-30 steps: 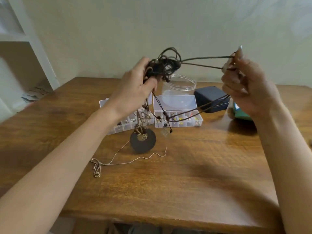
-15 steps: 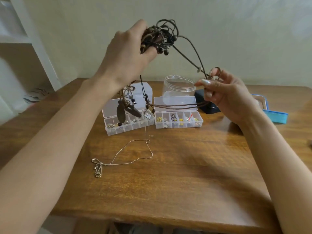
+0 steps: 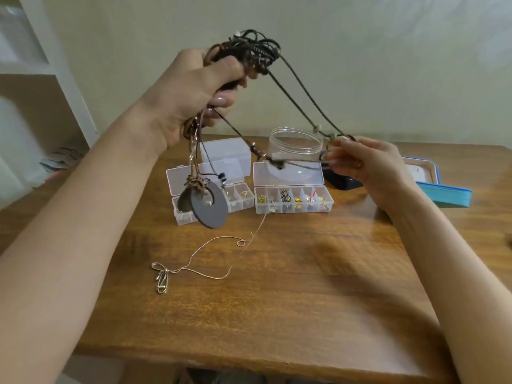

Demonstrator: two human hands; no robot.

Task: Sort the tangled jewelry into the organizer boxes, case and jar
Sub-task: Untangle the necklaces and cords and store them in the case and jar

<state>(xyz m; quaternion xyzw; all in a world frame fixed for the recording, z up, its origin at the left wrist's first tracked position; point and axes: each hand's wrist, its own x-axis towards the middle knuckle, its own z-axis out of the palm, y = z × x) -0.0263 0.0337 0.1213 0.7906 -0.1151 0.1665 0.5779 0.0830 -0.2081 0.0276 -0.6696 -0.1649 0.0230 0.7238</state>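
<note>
While gripping the tangle of brown cord necklaces high above the wooden table, curls fingers and thumb of the left hand tight round the bunch. Lets a grey disc pendant dangle below that fist, in front of the left organizer box. Pinches two taut cords from the tangle between thumb and fingertips of the right hand, lower down, just beside the clear jar; curls the remaining fingers loosely. Has both organizer boxes open side by side near the far edge, the right organizer box showing small gold and silver pieces in its compartments. Has a closed clear box behind the left one, a dark case just right of the jar, and an open blue case by the right edge. Has a thin gold chain lying loose near the table's middle, its looped end towards the left edge.
</note>
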